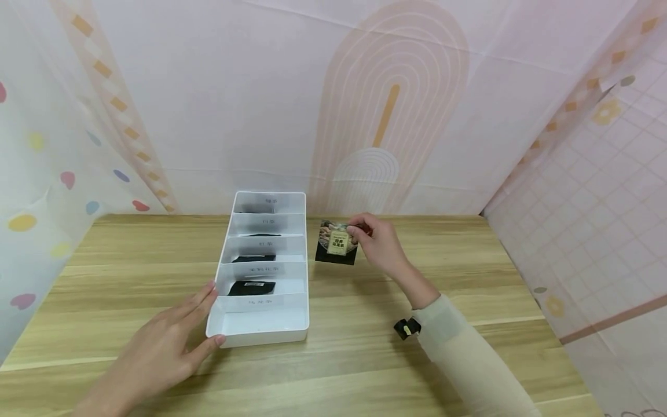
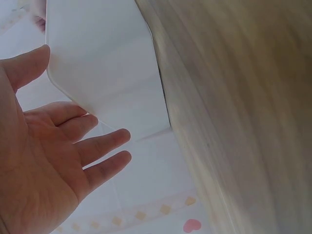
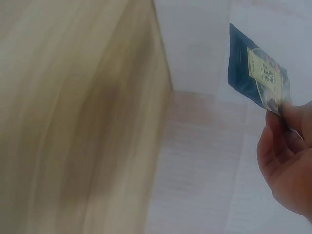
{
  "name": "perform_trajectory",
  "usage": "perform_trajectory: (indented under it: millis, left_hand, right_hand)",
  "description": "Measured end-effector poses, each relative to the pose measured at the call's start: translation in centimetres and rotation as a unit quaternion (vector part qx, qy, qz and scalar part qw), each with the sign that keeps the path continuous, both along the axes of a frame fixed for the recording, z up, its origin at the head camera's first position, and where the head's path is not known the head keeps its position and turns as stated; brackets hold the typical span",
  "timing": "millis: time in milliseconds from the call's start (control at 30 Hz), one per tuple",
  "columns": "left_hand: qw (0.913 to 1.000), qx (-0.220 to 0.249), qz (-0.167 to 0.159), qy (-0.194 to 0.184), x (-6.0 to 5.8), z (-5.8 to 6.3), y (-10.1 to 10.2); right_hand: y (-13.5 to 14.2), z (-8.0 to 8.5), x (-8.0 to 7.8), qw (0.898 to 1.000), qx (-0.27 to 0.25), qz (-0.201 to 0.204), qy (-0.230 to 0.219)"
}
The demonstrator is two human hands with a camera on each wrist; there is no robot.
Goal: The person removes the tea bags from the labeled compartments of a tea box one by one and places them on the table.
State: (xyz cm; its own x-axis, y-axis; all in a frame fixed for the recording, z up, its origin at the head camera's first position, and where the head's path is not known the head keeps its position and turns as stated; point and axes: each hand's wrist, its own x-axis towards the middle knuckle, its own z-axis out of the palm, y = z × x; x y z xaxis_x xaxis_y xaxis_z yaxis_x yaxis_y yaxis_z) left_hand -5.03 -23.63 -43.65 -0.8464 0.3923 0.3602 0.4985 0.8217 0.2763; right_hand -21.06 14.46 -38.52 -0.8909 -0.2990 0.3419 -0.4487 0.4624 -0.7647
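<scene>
White divided box [image 1: 266, 339], centre-left of frame; dark packets [image 1: 252, 289] show in upper four compartments. Left hand [image 1: 161, 341], fingers extended, touches box's lower-left edge. Right hand [image 1: 384, 246] pinches black labelled packet [image 1: 337, 243], frame centre, right of box.

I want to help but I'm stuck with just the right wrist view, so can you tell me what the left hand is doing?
Observer: The left hand is touching a white box at its near left corner.
Operator: Ooh, does it have little rooms inside?
Observer: Yes, five compartments, in one row going away from the person.
Operator: I see the right hand pinching a packet. Is it over the box?
Observer: No, in the head view the packet is off to the right of the box.
</scene>
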Motion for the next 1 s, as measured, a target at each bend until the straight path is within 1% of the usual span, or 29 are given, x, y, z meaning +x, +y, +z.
perform_trajectory:
  millis: [300,533,667,767,1000]
  left_hand:
    - [1.0000,-0.004,0.002,-0.003,0.0,0.0,-0.1]
    - [1.0000,-0.006,0.003,-0.004,0.1,0.0,-0.2]
    - [0.9999,-0.007,0.006,-0.005,0.4,-0.1,-0.2]
    - [1.0000,-0.007,0.005,0.000,0.4,-0.1,-0.2]
    - [0.9999,-0.001,0.001,0.012,0.3,-0.1,0.0]
  right_hand:
    - [0.4,-1.8,-1.8,0.999,0.022,0.007,-0.028]
    - [0.5,-2.9,-2.7,0.997,0.034,0.009,-0.073]
    - [0.5,-3.9,-3.1,0.995,0.033,0.014,-0.096]
    - [0.5,-4.6,-3.5,0.993,0.038,0.014,-0.110]
    - [0.6,-5.3,-4.4,0.989,0.063,0.009,-0.134]
